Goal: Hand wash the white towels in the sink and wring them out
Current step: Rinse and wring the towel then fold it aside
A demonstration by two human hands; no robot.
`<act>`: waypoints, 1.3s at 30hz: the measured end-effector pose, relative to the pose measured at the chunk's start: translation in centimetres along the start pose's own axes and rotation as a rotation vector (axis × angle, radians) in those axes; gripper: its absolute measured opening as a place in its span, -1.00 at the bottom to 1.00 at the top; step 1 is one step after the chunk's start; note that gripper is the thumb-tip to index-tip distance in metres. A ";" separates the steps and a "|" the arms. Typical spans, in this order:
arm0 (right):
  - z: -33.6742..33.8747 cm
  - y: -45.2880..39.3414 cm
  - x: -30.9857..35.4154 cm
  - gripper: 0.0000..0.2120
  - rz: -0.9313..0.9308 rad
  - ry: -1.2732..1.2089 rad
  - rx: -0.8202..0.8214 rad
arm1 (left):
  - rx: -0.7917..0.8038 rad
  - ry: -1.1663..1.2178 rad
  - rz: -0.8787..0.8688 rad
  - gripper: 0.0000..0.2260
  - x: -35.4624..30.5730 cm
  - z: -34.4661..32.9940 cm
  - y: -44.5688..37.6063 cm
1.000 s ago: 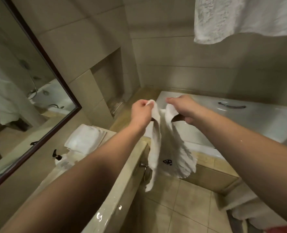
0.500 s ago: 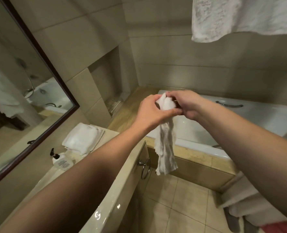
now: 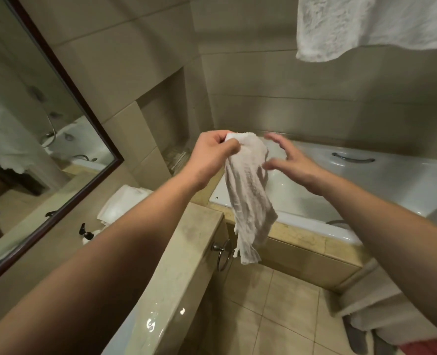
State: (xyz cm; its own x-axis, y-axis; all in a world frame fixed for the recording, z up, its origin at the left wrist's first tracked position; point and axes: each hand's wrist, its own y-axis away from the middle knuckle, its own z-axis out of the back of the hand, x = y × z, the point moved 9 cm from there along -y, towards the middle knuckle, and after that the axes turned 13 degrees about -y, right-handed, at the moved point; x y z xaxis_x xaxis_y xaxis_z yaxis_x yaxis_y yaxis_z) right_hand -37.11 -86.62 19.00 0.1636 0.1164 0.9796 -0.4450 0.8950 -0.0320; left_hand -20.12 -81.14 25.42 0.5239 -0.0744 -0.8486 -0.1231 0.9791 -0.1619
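A small white towel (image 3: 248, 196) hangs crumpled in the air in front of the bathtub, past the end of the counter. My left hand (image 3: 212, 157) grips its top end, fingers curled round the bunched cloth. My right hand (image 3: 289, 162) is just to the right of the towel with fingers spread and holds nothing. The sink itself is out of view.
A folded white towel (image 3: 122, 203) and a pump bottle (image 3: 86, 235) sit on the beige counter (image 3: 186, 265) under the mirror (image 3: 33, 149). A white bathtub (image 3: 366, 180) stands ahead. Another towel (image 3: 366, 24) hangs top right. A towel ring (image 3: 222, 254) is on the counter's end.
Both hands spread the towel, then brought its corners together. My right hand has now let go and opened, leaving the towel hanging from my left hand alone.
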 end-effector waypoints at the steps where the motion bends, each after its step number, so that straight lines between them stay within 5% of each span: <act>1: -0.1 0.2 -1.0 -0.68 -0.052 0.076 0.055 | 0.025 0.060 0.021 -0.71 0.2 0.1 -0.2; 5: -0.5 0.6 -2.5 -0.75 -0.152 -0.067 0.130 | 0.083 0.241 0.103 -0.95 1.0 0.7 -0.2; 12: -2.1 0.6 -2.6 -0.59 -0.269 0.056 0.278 | 0.132 0.086 0.166 -0.75 4.6 3.7 -0.1; 23: -9.3 -5.0 2.5 -0.82 0.094 0.456 0.268 | 0.021 -0.320 0.297 -0.86 13.5 13.7 3.9; 29: -15.0 -9.2 3.6 -0.91 0.150 0.358 0.074 | -0.123 -0.452 0.348 -0.81 17.7 19.5 3.7; 35: -22.3 -14.9 3.2 -0.88 0.060 0.180 0.011 | -0.297 -0.078 0.547 -0.93 24.0 24.8 2.0; 39: -25.1 -17.8 4.3 -0.87 0.104 0.102 -0.044 | -0.399 0.213 0.496 -0.90 26.3 27.7 0.7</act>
State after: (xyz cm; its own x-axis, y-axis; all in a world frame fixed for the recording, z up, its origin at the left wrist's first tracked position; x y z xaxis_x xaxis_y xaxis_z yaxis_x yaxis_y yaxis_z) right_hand -6.42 -91.21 18.86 0.2079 0.2507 0.9455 -0.4252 0.8936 -0.1434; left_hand 16.91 -77.22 16.92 0.1522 0.2906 -0.9447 -0.6300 0.7650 0.1339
